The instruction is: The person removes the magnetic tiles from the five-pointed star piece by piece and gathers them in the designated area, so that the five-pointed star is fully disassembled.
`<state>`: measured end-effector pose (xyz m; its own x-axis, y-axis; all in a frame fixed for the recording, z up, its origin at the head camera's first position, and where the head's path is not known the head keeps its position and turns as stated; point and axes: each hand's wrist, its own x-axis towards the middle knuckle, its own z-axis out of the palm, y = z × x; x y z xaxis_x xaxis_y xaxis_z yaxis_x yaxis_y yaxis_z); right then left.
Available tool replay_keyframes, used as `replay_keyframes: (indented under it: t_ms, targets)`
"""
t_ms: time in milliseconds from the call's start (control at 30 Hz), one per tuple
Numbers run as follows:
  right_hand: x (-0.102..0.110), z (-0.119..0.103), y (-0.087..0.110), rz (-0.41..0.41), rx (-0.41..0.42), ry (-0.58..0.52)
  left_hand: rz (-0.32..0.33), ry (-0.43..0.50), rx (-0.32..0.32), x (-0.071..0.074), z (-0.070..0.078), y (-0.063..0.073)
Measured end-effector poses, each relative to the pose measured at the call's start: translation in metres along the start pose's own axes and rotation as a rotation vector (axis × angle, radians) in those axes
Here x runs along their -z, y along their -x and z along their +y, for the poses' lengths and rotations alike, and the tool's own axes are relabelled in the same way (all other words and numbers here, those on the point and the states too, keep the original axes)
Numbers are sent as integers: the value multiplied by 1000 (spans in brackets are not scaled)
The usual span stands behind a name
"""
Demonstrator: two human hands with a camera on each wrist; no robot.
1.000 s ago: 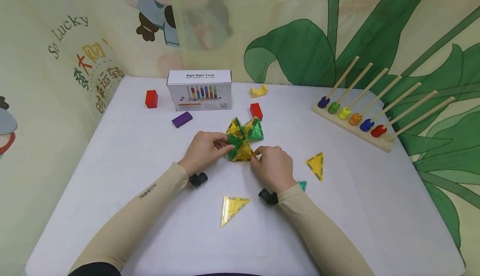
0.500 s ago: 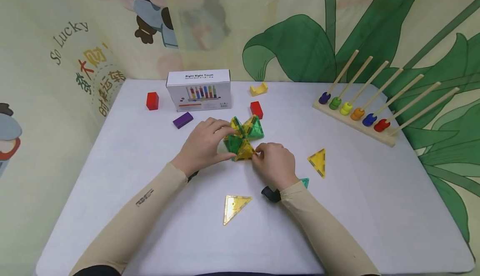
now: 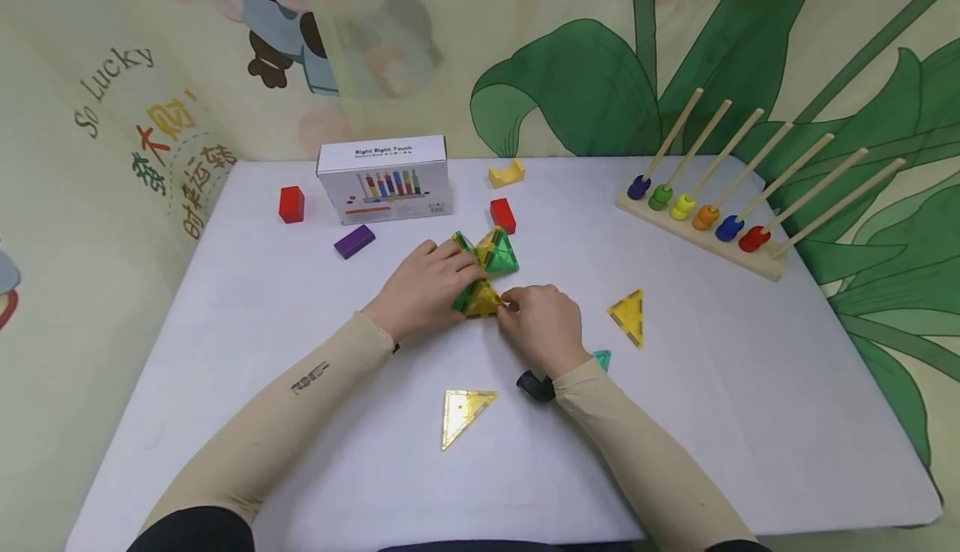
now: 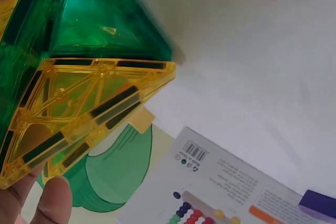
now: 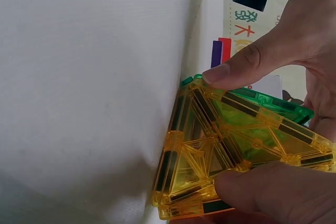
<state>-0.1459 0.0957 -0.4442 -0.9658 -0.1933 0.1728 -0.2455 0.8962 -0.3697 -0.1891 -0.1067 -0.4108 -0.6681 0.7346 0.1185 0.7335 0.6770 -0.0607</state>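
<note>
A cluster of translucent green [image 3: 504, 255] and yellow magnetic tiles [image 3: 481, 300] stands on the white table, its triangles joined into peaked shapes. My left hand [image 3: 431, 289] reaches over its left side, fingers on top. In the right wrist view, the left thumb [image 5: 231, 73] presses near a corner of the cluster, with the other fingers behind. My right hand [image 3: 546, 325] pinches the front yellow part at its right edge; its thumb [image 5: 273, 187] lies on the yellow tile. The left wrist view shows a yellow triangular piece [image 4: 94, 111] against a green one [image 4: 105, 24], with fingertips [image 4: 54, 200] below.
Loose yellow triangles [image 3: 465, 414] [image 3: 630, 318] and a partly hidden teal tile [image 3: 602, 358] lie nearby. Behind stand a white box [image 3: 386, 181], red blocks [image 3: 292, 204] [image 3: 503, 215], a purple block [image 3: 354, 241] and a yellow arch block [image 3: 507, 173]. A peg rack [image 3: 701, 239] stands at right.
My left hand lifted and opened from the cluster's left side, then came back over it with its fingers closer on top. The right hand keeps its pinch. The head view shifted slightly.
</note>
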Motion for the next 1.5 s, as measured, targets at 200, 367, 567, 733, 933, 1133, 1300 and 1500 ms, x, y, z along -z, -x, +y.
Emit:
replay_keyframes:
  t_ms: [200, 367, 567, 733, 933, 1133, 1300, 1500]
  targets:
    - [2, 4, 0, 13, 21, 9, 8, 42, 7, -1, -3, 1]
    - [8, 11, -1, -20, -19, -48, 12, 76, 18, -2, -4, 1]
    - [13, 29, -4, -89, -97, -93, 14, 92, 21, -3, -5, 2]
    - [21, 52, -7, -157, -182, -98, 5, 93, 19, -3, -6, 4]
    - [30, 77, -11, -220, -269, -91, 9, 96, 17, -4, -6, 6]
    - [34, 86, -13, -178, -305, -60, 21, 90, 14, -5, -6, 7]
    - [32, 72, -15, -160, -283, -63, 35, 93, 7, -7, -7, 7]
    - [15, 32, -27, -285, -123, -269, 45, 94, 18, -8, -7, 7]
